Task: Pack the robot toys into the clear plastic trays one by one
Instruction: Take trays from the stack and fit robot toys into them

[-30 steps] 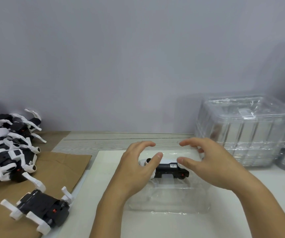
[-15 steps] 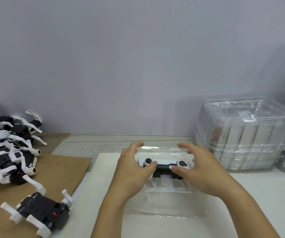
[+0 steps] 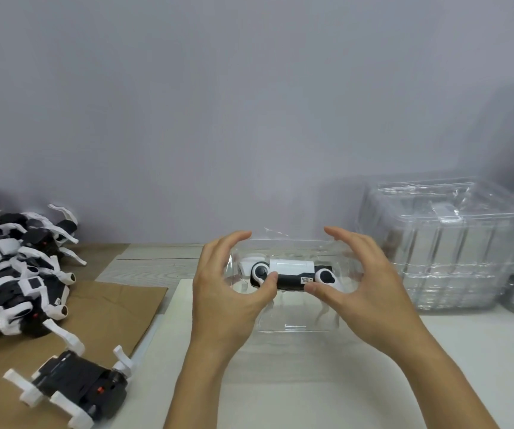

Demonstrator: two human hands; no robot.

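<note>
At the far left of the frame a heap of black-and-white plastic robot toys (image 3: pixel 11 274) lies on a brown sheet of cardboard (image 3: pixel 107 308). In the lower left, one black robot toy with white legs (image 3: pixel 73 388) lies apart from the heap on the same cardboard.

Just left of centre, the left hand (image 3: pixel 224 292) curls round the left end of a clear plastic tray (image 3: pixel 293 317), its thumb pressing on the black-and-white robot toy (image 3: pixel 293 274) that sits inside the tray. The tray stands tilted on a white board (image 3: pixel 280 382), its opening toward the camera.

Just right of centre, the right hand (image 3: pixel 364 289) grips the tray's right end in the same way, fingers arched over the top edge and thumb on the toy's right side.

At the right edge, a stack of clear plastic trays (image 3: pixel 447 243) stands on the white surface, near the held tray but apart from it.
</note>
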